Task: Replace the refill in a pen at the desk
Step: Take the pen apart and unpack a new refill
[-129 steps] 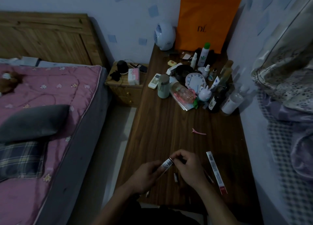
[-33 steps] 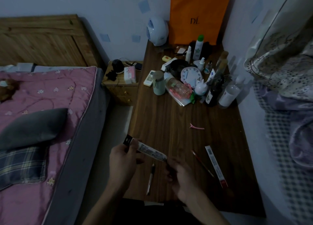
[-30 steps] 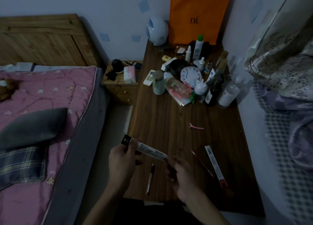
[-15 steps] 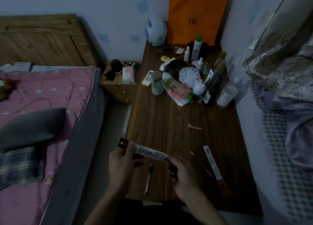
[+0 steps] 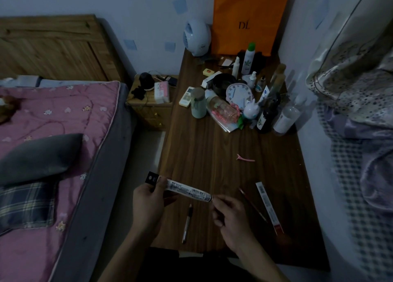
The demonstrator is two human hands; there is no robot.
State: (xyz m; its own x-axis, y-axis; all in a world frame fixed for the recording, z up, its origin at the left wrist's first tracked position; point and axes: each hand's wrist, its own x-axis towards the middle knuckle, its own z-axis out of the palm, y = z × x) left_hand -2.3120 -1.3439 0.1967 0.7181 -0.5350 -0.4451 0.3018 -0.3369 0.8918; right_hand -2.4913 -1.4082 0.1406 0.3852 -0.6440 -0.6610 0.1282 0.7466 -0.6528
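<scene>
A long white refill packet (image 5: 187, 190) with a barcode and a black header hangs above the near left of the wooden desk (image 5: 212, 154). My left hand (image 5: 148, 203) grips it near the black end. My right hand (image 5: 228, 214) pinches its other end. Below the packet a dark pen (image 5: 187, 223) lies on the desk, pointing away from me. To the right lie a thin red refill (image 5: 253, 205) and a second white packet (image 5: 268, 206) with a red end.
Bottles, a clock (image 5: 239, 93), a cup (image 5: 198, 103) and other clutter crowd the desk's far half. A pink hair clip (image 5: 244, 158) lies mid-desk. An orange bag (image 5: 248, 18) leans on the wall. A bed (image 5: 53, 143) runs along the left, hanging fabric on the right.
The packet has levelled out and shifted slightly right between my hands. My right hand rose from below the packet's end to pinch it. Earlier both hands held it close together over the desk.
</scene>
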